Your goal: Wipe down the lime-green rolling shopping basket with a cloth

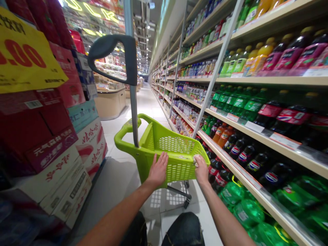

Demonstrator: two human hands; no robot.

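Observation:
A lime-green shopping basket cart [179, 171] with perforated walls stands in front of my knees. My left hand [159, 169] rests against the near wall by the rim, fingers stretched out and holding nothing. At the right end of the near rim, my right hand [202, 171] is closed around a crumpled white tissue [197, 157] and presses it to the rim. A grey metal pole [134, 112] rises from the cart's left end and carries a dark grey looped handle [132, 59]. Part of the basket's floor is hidden behind the near wall.
Shelves of drink bottles [241, 102] line the right side, with large green bottles [246, 212] low down near my right arm. Stacked cartons [89, 143] and a yellow price sign [25, 51] are on the left. A tiled aisle [145, 99] runs ahead.

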